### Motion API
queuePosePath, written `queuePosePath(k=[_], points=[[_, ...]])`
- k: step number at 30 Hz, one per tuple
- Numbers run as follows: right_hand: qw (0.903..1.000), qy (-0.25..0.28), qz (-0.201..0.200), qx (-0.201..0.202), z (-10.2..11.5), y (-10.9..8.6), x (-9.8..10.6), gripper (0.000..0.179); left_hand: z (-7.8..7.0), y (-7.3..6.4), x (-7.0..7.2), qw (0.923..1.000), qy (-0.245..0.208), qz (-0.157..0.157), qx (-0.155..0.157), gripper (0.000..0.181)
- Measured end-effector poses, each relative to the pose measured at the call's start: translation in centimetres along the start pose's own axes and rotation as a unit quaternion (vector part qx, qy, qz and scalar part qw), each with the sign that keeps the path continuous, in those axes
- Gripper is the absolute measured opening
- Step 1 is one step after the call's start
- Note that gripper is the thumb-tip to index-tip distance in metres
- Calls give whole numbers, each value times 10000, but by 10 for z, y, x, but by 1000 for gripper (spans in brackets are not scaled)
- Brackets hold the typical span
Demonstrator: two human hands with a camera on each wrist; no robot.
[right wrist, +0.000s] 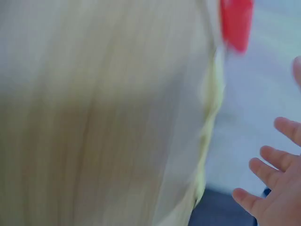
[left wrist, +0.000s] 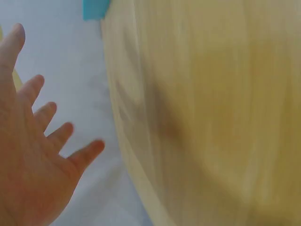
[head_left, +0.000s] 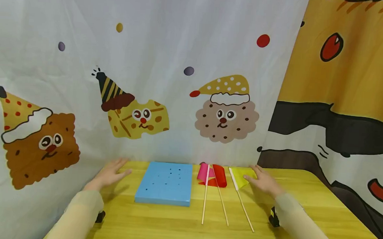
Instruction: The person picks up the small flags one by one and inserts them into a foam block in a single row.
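Observation:
My left hand [head_left: 111, 172] hovers over the table's left part with its fingers spread, left of a light blue board [head_left: 167, 185] dotted with small holes. In the left wrist view that hand [left wrist: 37, 155] holds nothing, and its shadow falls on the wood. On the right, my right hand [head_left: 264, 179] is also spread, its thumb overlapping the yellow flag [head_left: 242, 176] in the head view. Left of that flag lie a red flag [head_left: 220, 175] and a pink flag [head_left: 203, 172], their thin sticks pointing toward me. The right wrist view shows the right hand [right wrist: 277, 174] with nothing in it.
The wooden table [head_left: 158, 227] carries the board and flags. Behind it hangs a white curtain [head_left: 164, 30] printed with cartoon biscuits and cheese, with a larger orange and black figure [head_left: 355, 71] at the right. Dark wrist mounts [head_left: 274, 217] sit below my sleeves.

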State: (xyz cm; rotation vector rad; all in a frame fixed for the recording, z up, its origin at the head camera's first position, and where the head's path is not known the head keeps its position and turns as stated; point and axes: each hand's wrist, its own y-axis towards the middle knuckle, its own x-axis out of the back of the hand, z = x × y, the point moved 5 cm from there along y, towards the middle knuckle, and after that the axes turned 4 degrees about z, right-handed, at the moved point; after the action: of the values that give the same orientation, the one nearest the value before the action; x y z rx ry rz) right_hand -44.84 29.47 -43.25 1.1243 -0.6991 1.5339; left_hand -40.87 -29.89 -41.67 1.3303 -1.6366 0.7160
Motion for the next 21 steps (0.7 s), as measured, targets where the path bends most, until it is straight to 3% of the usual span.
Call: queuePosePath(k=[4, 7, 11, 13, 15, 21], points=[[9966, 512, -427, 487, 41, 2, -10, 64, -6, -2, -13, 9968, -801, 13, -75, 73], [9919, 924, -624, 606, 70, 2, -17, 47, -12, -1, -24, 9851, -1710, 91, 130, 70], [9851, 1502, -621, 558, 96, 4, -32, 26, -20, 2, -40, 9483, -3147, 332, 217, 66], [9814, 1784, -513, 492, 105, 6, -41, 20, -24, 1, -49, 9313, -3610, 460, 181, 64], [9771, 2057, -381, 396, 111, 9, -50, 16, -27, -1, -57, 9241, -3776, 573, 147, 63], [9483, 3141, 439, 71, 126, 16, -75, 17, -31, -12, -70, 9185, -3880, 694, 309, 65]])
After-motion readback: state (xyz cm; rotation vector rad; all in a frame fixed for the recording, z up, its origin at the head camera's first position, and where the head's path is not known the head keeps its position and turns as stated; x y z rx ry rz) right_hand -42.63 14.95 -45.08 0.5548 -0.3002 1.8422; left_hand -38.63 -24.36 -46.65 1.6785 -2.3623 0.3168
